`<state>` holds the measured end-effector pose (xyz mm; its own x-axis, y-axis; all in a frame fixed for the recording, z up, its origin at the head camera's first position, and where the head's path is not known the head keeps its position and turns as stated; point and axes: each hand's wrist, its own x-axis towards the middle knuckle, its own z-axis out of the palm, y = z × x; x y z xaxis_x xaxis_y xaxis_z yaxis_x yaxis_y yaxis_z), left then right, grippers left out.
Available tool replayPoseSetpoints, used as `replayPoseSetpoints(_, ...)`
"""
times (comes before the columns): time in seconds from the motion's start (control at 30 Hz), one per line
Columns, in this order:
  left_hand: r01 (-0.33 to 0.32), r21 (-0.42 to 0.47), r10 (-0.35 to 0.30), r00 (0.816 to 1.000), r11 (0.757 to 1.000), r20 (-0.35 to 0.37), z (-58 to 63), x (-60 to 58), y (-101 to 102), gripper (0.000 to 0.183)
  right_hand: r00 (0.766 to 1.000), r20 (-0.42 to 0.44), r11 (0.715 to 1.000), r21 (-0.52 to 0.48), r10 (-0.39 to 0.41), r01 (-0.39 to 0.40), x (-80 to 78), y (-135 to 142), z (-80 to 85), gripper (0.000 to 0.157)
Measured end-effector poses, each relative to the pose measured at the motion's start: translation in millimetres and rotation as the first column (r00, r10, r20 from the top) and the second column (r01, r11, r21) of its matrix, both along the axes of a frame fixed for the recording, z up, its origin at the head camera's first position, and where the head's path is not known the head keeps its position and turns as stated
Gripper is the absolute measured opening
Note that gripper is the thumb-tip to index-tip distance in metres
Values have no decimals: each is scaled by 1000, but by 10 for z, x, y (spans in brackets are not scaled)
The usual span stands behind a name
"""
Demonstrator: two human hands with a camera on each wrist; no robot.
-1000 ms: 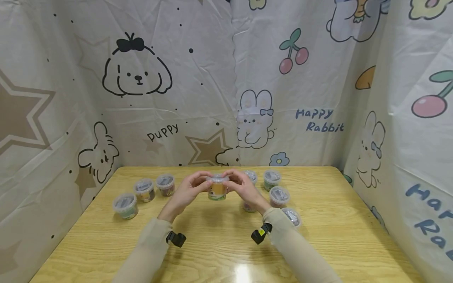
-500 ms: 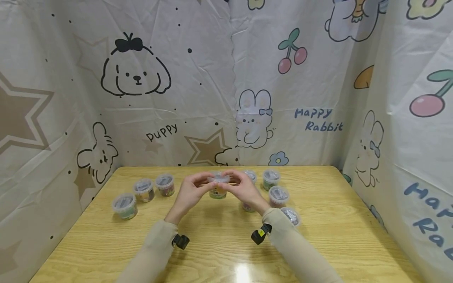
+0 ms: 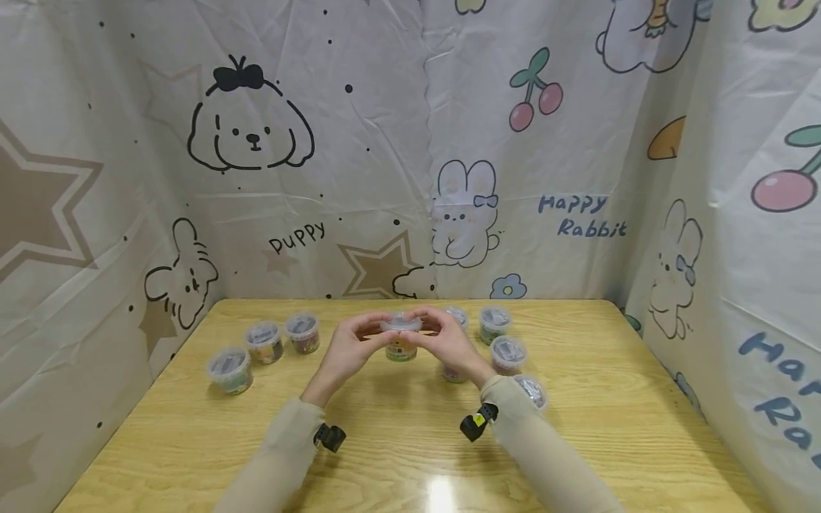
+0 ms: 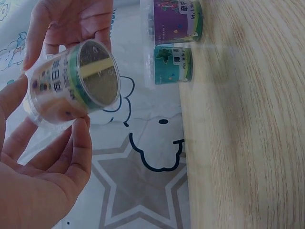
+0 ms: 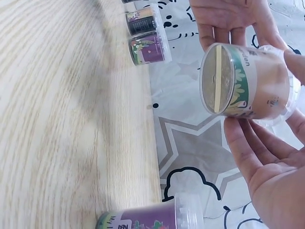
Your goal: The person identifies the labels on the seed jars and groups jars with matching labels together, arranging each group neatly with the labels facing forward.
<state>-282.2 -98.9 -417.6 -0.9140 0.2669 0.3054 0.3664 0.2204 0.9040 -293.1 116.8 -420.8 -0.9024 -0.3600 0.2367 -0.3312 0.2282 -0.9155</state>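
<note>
A clear plastic cup [image 3: 401,350] with an orange label and a green band is held up over the middle of the table, upright in the head view. My left hand [image 3: 349,345] grips its left side near the rim, and my right hand [image 3: 450,348] grips the right side. Both thumbs meet in front, just under the clear lid [image 3: 400,324], while the other fingers reach round behind. From the left wrist, the cup's [image 4: 57,90] clear bottom shows, with a pale strip across it. Fingers of the right hand [image 5: 271,167] lie along the cup's wall.
Three similar lidded cups stand in a slanting row at the left, the nearest being a green-labelled cup [image 3: 229,370]. Several more, including a green cup [image 3: 494,325] and a reddish cup [image 3: 509,355], stand at the right, partly behind the right arm. A printed cloth [image 3: 359,178] hangs behind the wooden table [image 3: 385,456].
The left hand has shifted right and both thumbs have come together in front of the cup, covering more of its label. The cups on the table have not moved.
</note>
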Motion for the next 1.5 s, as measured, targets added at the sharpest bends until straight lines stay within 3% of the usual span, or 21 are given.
replayPoseSetpoints(0.43,82,46,-84,995,996,45,-35,-45,15,28,994,23,993,-62,105,-103,-34,64,-10,31)
replayPoseSetpoints(0.7,-23,62,22,1000,998,9,-93,-75,71,29,999,4,998,-38,47,-46,-31,62,-38,33)
replayPoseSetpoints(0.97,-75,23,75,997,997,-10,-72,-44,121,32,1000,13,999,-39,7,-7,-14,62,-29,35)
replayPoseSetpoints(1.23,-8,32,8,1000,999,-15,174,176,105,32,1000,28,999,-50,12,-11,-21,82,0,33)
replayPoseSetpoints(1.33,12,44,-11,1000,999,-9,167,168,91,32,999,41,999,-42,20,-19,-9,90,26,32)
replayPoseSetpoints(1.5,32,54,-34,999,998,35,18,24,61,34,999,47,999,-26,26,-24,-18,111,26,31)
